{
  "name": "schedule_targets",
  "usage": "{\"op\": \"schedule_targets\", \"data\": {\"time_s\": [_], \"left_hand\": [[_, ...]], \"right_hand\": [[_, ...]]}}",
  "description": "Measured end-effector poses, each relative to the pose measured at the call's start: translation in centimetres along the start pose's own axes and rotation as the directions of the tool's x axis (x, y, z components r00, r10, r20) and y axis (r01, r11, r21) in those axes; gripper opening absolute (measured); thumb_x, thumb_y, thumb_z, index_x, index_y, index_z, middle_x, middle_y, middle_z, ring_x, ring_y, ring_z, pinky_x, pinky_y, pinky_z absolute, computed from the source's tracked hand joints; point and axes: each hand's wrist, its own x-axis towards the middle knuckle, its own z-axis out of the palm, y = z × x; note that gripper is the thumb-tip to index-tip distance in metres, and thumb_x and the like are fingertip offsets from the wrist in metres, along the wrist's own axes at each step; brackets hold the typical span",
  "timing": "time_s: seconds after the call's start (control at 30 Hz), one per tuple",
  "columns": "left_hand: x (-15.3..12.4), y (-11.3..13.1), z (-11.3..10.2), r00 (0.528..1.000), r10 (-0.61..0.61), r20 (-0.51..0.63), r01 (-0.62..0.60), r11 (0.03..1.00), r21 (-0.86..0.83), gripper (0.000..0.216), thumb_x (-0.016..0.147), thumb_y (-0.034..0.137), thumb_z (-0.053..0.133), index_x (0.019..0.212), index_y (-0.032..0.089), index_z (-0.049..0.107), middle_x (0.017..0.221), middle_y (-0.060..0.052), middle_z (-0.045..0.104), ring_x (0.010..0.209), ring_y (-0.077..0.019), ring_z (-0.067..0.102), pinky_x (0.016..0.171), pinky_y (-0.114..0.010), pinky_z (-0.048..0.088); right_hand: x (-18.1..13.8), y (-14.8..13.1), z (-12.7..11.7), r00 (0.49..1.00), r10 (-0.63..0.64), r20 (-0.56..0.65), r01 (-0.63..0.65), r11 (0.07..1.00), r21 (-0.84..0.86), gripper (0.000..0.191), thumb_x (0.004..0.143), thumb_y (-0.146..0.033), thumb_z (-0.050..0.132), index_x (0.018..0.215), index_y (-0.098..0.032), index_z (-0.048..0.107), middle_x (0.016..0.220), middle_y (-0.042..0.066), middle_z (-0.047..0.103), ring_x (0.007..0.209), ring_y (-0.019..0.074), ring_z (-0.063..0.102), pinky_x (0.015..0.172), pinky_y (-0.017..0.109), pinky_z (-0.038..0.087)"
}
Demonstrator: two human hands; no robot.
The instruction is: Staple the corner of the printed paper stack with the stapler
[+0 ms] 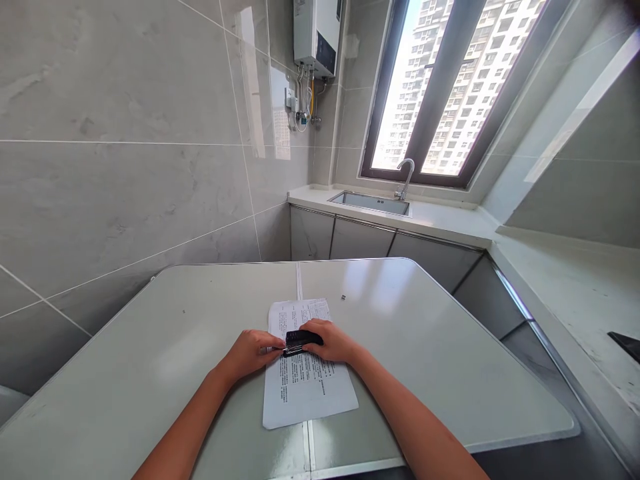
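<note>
Big pale desk [210, 320], near-left corner cut off by the frame. Printed paper [315, 403] on it, middle text hidden by the hands. Right hand [331, 340]: grip wrapped round a black stapler [296, 339] over the paper. Left hand [253, 352]: fingertips at the stapler's left end, can't tell if they're pinching anything. Tiny dark bit [343, 297] beyond the paper, too small to make out.

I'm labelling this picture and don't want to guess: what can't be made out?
In the head view:
- Paper: print too small to read.
- Stapler: one end covered by right hand.
- Left hand: grip too small to tell.
- Small bit: too small to identify.
- Dark object: cut off by the right edge.
</note>
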Motion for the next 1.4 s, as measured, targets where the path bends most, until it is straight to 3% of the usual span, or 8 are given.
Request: {"op": "schedule_targets", "data": {"time_s": [0.33,0.47,0.6,0.83,1.03,1.2,1.3,1.4], "left_hand": [[-0.2,-0.8,-0.7,0.985,0.172,0.014,-0.172,0.984,0.053,0.023,0.098,0.036,0.06,0.107,0.03,0.08,0.102,-0.002,0.08,0.088,-0.0193,0.077,0.078,-0.027,0.058],[-0.5,-1.2,-1.2,0.985,0.157,0.066,-0.165,0.977,0.132,0.023,0.099,0.036,0.06,0.111,0.033,0.08,0.109,0.0,0.079,0.091,-0.0181,0.076,0.081,-0.027,0.057],[-0.8,-1.9,-1.8,0.984,0.143,0.103,-0.152,0.984,0.095,0.026,0.099,0.03,0.059,0.117,0.037,0.077,0.117,0.001,0.077,0.097,-0.0178,0.076,0.084,-0.028,0.057],[-0.4,-0.8,-1.2,0.983,0.186,-0.005,-0.186,0.983,0.007,0.029,0.102,0.022,0.051,0.101,0.028,0.08,0.104,-0.004,0.078,0.088,-0.0165,0.073,0.078,-0.027,0.056],[-0.1,0.1,0.3,0.989,0.007,-0.151,-0.024,0.994,-0.108,0.008,0.093,0.018,0.06,0.092,0.022,0.067,0.083,0.001,0.073,0.071,-0.0126,0.065,0.072,-0.025,0.052],[0.2,-0.5,0.4,0.994,-0.004,-0.112,-0.004,0.998,-0.07,0.008,0.088,0.016,0.057,0.087,0.021,0.064,0.076,0.003,0.07,0.068,-0.0118,0.061,0.067,-0.024,0.048],[0.3,-0.6,-0.1,0.991,-0.047,-0.122,0.042,0.998,-0.043,0.002,0.087,0.021,0.062,0.085,0.022,0.063,0.08,0.002,0.069,0.07,-0.0124,0.06,0.069,-0.025,0.048],[0.3,-0.6,-0.7,0.989,-0.082,-0.126,0.084,0.996,0.012,0.009,0.089,0.03,0.063,0.085,0.022,0.062,0.08,0.003,0.068,0.069,-0.013,0.059,0.068,-0.025,0.047]], "right_hand": [[0.0,0.3,0.1,1.0,0.003,-0.004,-0.003,1.0,0.015,0.031,0.092,-0.034,0.071,0.12,-0.023,0.064,0.108,0.007,0.07,0.098,0.0226,0.065,0.086,0.034,0.05],[0.0,0.3,0.0,1.0,0.002,-0.01,-0.002,1.0,0.028,0.032,0.091,-0.033,0.071,0.121,-0.023,0.065,0.11,0.007,0.071,0.1,0.0229,0.065,0.086,0.034,0.05],[0.0,0.4,0.3,0.999,0.016,-0.039,-0.013,0.998,0.06,0.033,0.09,-0.031,0.073,0.121,-0.024,0.067,0.107,0.006,0.072,0.098,0.0228,0.066,0.087,0.034,0.05],[0.4,-0.4,0.9,0.99,0.024,-0.136,0.012,0.966,0.258,0.03,0.082,-0.032,0.08,0.109,-0.023,0.073,0.095,0.003,0.072,0.084,0.019,0.067,0.079,0.031,0.05],[0.8,-1.4,1.3,0.986,-0.021,-0.168,0.072,0.951,0.301,0.03,0.083,-0.036,0.078,0.108,-0.021,0.073,0.091,0.003,0.07,0.08,0.0179,0.065,0.077,0.03,0.049],[0.7,-1.5,1.6,0.989,-0.033,-0.143,0.076,0.95,0.302,0.031,0.082,-0.037,0.078,0.108,-0.02,0.073,0.09,0.003,0.07,0.08,0.0181,0.065,0.076,0.03,0.049],[0.6,-1.5,1.5,0.994,0.003,-0.111,0.028,0.961,0.277,0.032,0.083,-0.036,0.079,0.11,-0.022,0.073,0.093,0.003,0.07,0.081,0.0179,0.065,0.077,0.03,0.049],[0.6,-1.6,1.5,0.994,0.066,-0.091,-0.044,0.972,0.23,0.032,0.082,-0.032,0.08,0.113,-0.024,0.072,0.097,0.003,0.071,0.086,0.0187,0.066,0.08,0.031,0.05]]}}
